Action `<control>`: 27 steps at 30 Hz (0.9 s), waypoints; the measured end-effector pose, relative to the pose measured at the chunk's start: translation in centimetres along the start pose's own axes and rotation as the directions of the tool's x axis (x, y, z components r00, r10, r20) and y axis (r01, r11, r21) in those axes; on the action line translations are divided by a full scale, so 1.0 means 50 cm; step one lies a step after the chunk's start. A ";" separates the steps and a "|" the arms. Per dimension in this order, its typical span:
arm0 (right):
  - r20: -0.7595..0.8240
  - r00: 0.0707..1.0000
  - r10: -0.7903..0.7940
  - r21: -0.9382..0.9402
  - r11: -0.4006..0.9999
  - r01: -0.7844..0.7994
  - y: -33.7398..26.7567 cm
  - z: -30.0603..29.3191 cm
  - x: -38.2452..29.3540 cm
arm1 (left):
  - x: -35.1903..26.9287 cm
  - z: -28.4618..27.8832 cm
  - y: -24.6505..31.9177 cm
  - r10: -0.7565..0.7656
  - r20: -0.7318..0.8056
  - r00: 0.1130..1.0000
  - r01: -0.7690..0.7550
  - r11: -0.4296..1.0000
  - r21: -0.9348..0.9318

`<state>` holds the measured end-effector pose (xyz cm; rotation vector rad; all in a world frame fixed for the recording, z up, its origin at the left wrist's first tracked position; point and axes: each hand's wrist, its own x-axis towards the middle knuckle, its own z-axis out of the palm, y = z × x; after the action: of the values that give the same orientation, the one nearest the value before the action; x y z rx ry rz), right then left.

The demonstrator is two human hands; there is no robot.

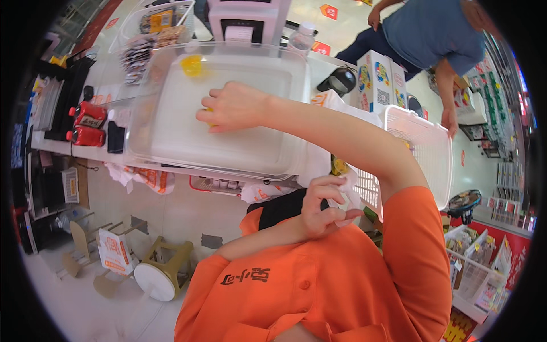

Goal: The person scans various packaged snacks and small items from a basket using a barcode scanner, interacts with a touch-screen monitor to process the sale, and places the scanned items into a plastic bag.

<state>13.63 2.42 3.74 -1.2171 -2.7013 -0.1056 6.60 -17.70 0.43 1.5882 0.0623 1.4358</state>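
My right hand (235,107) is inside a clear plastic bin (256,154) on the counter, its fingers curled around a small yellow item that shows only in part between them. Another yellow piece (191,65) lies at the bin's far left corner. My left forearm crosses my orange shirt, and my left hand (324,207) holds the edge of a thin white plastic bag (351,194) below the bin's right end. Beside those fingers, a yellow-and-dark item (339,166) shows at the bag, partly hidden by my right arm.
A white plastic basket (427,171) stands at right, near a printed carton (376,81). Beyond the bin are a receipt printer (241,23) and a clear bottle (303,36). Red-labelled bottles (87,124) lie at left. A stool (164,269) is on the floor. A person in blue (431,34) stands across the counter.
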 end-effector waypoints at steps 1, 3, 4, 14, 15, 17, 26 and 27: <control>-0.073 0.995 0.073 0.043 0.997 -0.070 -0.007 -0.029 -0.012 | 0.001 -0.002 0.000 -0.021 0.014 1.000 0.021 0.999 0.044; -0.158 0.932 0.328 0.322 0.909 -0.265 -0.033 -0.128 -0.058 | 0.005 -0.014 -0.002 -0.065 0.021 0.998 0.061 0.988 0.142; -0.126 0.855 0.503 0.532 0.761 -0.370 -0.049 -0.193 -0.115 | -0.007 -0.017 -0.008 -0.118 0.023 0.993 0.113 0.981 0.155; 0.259 0.353 0.899 0.848 -0.036 -0.529 -0.172 0.004 -0.462 | -0.007 0.014 -0.008 -0.016 -0.209 0.978 0.011 1.000 -0.022; 0.153 0.537 0.830 0.669 0.313 -0.674 -0.162 0.008 -0.467 | -0.007 0.013 -0.006 -0.008 -0.190 0.982 0.004 1.000 -0.021; 0.034 0.632 0.774 0.593 0.494 -0.636 -0.127 -0.058 -0.421 | -0.016 0.010 -0.016 0.000 -0.175 0.984 -0.011 0.998 -0.062; -0.041 0.769 0.638 0.385 0.720 -0.577 0.035 -0.045 0.111 | -0.010 0.003 -0.004 0.054 -0.093 0.994 -0.065 0.990 -0.127; -0.035 0.757 0.652 0.352 0.717 -0.602 0.058 0.009 0.153 | -0.013 0.001 -0.002 0.050 -0.089 0.995 -0.062 0.988 -0.143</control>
<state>10.75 10.02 4.72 -1.8388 -1.9190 0.3076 6.52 -18.06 -0.10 1.4195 -0.0365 1.5171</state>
